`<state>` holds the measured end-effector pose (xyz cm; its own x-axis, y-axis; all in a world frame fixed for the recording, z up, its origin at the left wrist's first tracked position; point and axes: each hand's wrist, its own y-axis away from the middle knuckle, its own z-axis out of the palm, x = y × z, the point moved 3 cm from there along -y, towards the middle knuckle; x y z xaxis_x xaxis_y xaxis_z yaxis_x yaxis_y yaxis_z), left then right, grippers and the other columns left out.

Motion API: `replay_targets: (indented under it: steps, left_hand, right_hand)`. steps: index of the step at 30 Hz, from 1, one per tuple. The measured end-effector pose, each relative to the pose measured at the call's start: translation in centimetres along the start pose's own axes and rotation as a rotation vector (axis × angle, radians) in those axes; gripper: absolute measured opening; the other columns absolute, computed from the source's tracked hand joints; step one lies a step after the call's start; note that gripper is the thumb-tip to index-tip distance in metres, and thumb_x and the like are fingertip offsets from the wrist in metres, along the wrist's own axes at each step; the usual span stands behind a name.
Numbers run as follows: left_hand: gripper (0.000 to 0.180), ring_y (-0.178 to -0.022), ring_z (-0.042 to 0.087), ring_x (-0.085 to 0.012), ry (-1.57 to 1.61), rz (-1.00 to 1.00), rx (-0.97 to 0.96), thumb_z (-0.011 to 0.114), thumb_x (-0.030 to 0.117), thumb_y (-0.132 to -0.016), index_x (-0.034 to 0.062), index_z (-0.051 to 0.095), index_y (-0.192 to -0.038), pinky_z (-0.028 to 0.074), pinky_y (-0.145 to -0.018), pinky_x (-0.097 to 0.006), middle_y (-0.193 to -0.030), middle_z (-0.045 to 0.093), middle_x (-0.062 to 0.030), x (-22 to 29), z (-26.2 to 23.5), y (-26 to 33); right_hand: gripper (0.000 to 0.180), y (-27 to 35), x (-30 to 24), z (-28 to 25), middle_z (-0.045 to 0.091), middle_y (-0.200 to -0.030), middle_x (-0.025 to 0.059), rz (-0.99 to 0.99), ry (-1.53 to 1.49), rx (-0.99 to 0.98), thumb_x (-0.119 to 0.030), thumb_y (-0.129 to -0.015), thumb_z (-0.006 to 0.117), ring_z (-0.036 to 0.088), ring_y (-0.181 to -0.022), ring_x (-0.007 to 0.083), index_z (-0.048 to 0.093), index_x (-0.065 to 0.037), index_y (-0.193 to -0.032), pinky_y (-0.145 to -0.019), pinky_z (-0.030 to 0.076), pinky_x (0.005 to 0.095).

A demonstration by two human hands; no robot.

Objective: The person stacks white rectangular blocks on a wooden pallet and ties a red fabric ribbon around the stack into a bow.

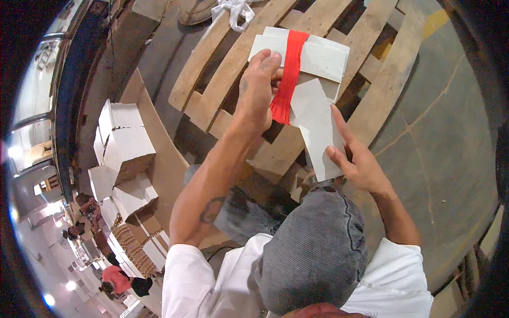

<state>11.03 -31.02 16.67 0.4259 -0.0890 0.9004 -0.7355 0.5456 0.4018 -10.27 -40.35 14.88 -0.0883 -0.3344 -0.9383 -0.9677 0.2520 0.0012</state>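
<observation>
A bundle of flat white cardboard pieces (324, 59) lies over the wooden pallet, crossed by a wide red strap (290, 74). My left hand (259, 87) is closed at the bundle's left edge, thumb on top and the other fingers curled in beside the strap, partly hidden. Between the thumb and fingers of my right hand (361, 163) is a loose white cardboard piece (321, 124) with an angled end. That end overlaps the near side of the bundle, close to the strap. My right index finger stretches along the piece's right edge.
Slats of the wooden pallet (384, 108) spread beneath the bundle, with gaps between them. A white plastic bag (233, 13) and a shoe (195, 10) are at the far edge. To the left, white cartons (127, 138) stand against brown cardboard (159, 132). Other people are farther off at lower left.
</observation>
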Motion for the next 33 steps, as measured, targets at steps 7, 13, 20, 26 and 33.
replay_targets:
  steps: [7,13,20,26,33]
  left_hand:
    - [0.074,-0.084,0.063,-0.0250,-0.657,0.281,-0.157,0.058,0.022,-0.092,-0.0043,0.019,-0.148,0.048,-0.080,-0.032,-0.093,0.066,-0.0193,2.0,0.6,2.9]
    - [0.106,-0.097,0.067,-0.0289,-1.084,0.318,0.023,0.082,0.033,-0.071,-0.0026,0.020,-0.148,0.052,-0.085,-0.040,-0.103,0.066,-0.0209,0.3,0.3,5.6]
    - [0.119,-0.100,0.053,-0.0323,-0.986,0.251,0.041,0.085,0.042,-0.062,-0.0103,0.018,-0.146,0.032,-0.098,-0.047,-0.099,0.067,-0.0144,-0.8,0.0,5.5]
    - [0.108,-0.092,0.058,-0.0301,-0.887,0.188,0.039,0.086,0.037,-0.064,-0.0119,0.028,-0.142,0.044,-0.088,-0.041,-0.098,0.066,-0.0167,-1.0,-0.6,4.8]
    - [0.096,-0.083,0.065,-0.0264,-0.816,0.302,0.054,0.085,0.028,-0.065,-0.0143,0.035,-0.134,0.052,-0.075,-0.034,-0.091,0.067,-0.0187,-0.6,-0.3,5.8]
  right_hand:
    - [0.073,-0.1,-1.0,-1.2,0.061,-0.114,0.0307,0.186,-0.058,-0.131,-0.017,-0.094,0.054,0.064,-0.100,0.0410,0.013,-0.018,-0.154,-0.087,0.048,0.0424]
    - [0.075,-0.4,-1.1,-1.5,0.060,-0.116,0.0307,0.153,0.010,-0.143,-0.017,-0.094,0.055,0.064,-0.100,0.0396,0.011,-0.017,-0.155,-0.089,0.048,0.0422]
    - [0.077,-0.4,-0.4,-1.0,0.053,-0.129,0.0309,0.241,-0.210,-0.195,-0.015,-0.093,0.054,0.059,-0.111,0.0442,0.008,-0.016,-0.155,-0.094,0.046,0.0443]
    - [0.079,-0.5,-1.1,-0.6,0.052,-0.130,0.0313,0.209,-0.002,-0.166,-0.017,-0.093,0.055,0.058,-0.111,0.0481,0.006,-0.018,-0.155,-0.095,0.045,0.0460]
    - [0.080,-0.2,-1.5,-0.4,0.049,-0.133,0.0329,0.241,-0.024,-0.165,-0.019,-0.094,0.055,0.057,-0.113,0.0478,0.003,-0.018,-0.155,-0.096,0.045,0.0457]
